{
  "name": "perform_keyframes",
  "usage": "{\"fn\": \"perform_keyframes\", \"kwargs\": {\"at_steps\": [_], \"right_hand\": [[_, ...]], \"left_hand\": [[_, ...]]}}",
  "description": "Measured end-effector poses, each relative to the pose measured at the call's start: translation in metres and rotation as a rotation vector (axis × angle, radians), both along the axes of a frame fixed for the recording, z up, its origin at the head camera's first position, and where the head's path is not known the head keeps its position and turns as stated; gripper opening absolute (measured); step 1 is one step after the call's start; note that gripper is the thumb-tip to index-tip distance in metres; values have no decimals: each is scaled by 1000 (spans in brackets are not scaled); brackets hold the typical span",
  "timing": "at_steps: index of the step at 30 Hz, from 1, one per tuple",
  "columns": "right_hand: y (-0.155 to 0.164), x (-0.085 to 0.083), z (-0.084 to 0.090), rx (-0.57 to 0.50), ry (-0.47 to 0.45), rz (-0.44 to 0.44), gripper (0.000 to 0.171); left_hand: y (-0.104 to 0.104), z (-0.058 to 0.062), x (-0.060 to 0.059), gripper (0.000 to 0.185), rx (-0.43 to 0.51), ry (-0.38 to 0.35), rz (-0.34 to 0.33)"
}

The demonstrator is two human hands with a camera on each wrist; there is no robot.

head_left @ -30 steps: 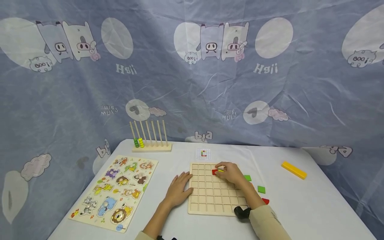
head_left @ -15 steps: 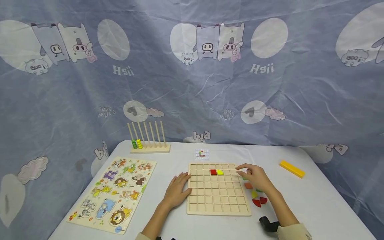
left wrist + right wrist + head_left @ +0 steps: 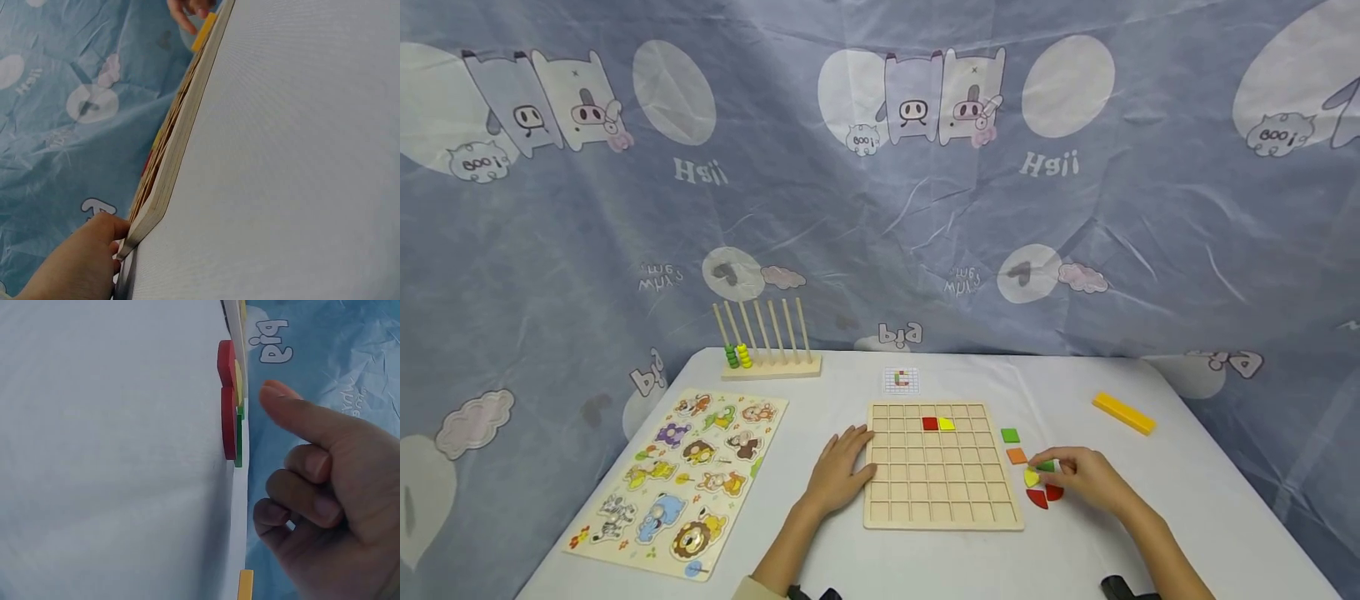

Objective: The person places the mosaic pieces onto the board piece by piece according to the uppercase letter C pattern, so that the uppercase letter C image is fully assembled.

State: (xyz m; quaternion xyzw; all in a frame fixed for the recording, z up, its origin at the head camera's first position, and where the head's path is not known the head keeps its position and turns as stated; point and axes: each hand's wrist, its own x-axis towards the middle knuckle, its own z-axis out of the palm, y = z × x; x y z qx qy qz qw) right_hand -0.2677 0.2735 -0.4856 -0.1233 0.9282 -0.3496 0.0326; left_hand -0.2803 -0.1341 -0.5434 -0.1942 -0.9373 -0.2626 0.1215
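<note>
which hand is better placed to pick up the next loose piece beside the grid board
Right. The right hand is already at the loose pieces, fingertips by the yellow piece. The left hand rests against the grid board on its far edge from them.

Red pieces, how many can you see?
3: one red square in the grid board, two red quarter-round pieces on the table by the right hand. It may hide more.

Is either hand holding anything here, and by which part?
Left hand rests flat against the wooden grid board's left edge. Right hand touches the small yellow tile; a closed grip cannot be told.
</note>
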Motion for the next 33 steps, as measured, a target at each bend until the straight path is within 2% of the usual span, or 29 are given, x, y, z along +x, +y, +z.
{"fn": "perform_keyframes", "kwargs": {"at_steps": [4, 13, 22, 30, 33], "right_hand": [[6, 0, -7, -15, -26, 47, 23], [5, -4, -12, -20, 2, 138, 29], [1, -8, -14, 29, 23, 79, 35], [0, -5, -12, 16, 11, 27, 33], [-4, -4, -8, 13, 36, 23, 32]], "left_hand": [[0, 0, 0, 54, -1, -1, -4], [-1, 0, 0, 54, -2, 3, 0], [-1, -1, -1, 54, 5, -4, 1], [0, -3, -1, 55, 2, -2, 0], [-1, -3, -1, 55, 1, 4, 2]]}}
